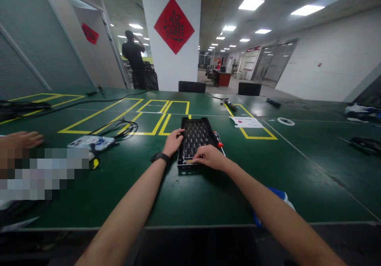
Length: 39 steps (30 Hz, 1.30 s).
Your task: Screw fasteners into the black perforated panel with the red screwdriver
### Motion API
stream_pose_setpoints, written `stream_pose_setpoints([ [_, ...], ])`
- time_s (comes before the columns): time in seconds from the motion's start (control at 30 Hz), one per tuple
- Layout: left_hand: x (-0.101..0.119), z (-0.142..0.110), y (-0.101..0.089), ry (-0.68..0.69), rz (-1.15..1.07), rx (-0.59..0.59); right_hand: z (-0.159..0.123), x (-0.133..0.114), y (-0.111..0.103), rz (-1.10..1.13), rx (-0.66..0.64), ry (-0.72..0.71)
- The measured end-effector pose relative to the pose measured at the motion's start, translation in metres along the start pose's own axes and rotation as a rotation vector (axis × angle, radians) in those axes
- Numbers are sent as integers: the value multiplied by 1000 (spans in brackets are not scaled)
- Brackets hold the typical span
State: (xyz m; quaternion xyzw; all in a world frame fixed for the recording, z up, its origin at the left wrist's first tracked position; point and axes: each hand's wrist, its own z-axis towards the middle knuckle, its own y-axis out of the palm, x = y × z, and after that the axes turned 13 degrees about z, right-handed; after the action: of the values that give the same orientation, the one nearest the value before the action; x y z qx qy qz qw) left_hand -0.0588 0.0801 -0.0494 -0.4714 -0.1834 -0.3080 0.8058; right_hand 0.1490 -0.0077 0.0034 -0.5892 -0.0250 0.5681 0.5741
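Observation:
A black keyboard case (195, 137) with rows of switch holes lies on the green table (208, 186) in front of me. My left hand (173, 142), with a dark watch on its wrist, rests against the case's left edge, fingers curled along it. My right hand (210, 156) sits on the near right corner of the case with fingers pinched together at a small yellowish piece on the front edge; what they hold is too small to name. A red-handled screwdriver (218, 140) lies along the case's right side.
Yellow tape boxes (154, 117) mark the table. Cables (125, 126) and a white device (91, 142) lie to the left, near another person's hand (22, 139). A paper sheet (246, 121), tape roll (285, 121) and tools lie to the right. A person (133, 58) stands far back.

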Motion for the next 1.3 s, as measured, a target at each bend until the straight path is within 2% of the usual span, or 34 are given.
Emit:
stream_pose_setpoints([
  [0.3,1,-1,-1,-1,7,-5,0,2,-4,117,-63,67],
  [0.53,2,-1,-2,3,8,-4,1,1,-3,134,8,99],
  [1.3,2,0,-1,15,24,0,0,-1,-4,122,-6,65],
])
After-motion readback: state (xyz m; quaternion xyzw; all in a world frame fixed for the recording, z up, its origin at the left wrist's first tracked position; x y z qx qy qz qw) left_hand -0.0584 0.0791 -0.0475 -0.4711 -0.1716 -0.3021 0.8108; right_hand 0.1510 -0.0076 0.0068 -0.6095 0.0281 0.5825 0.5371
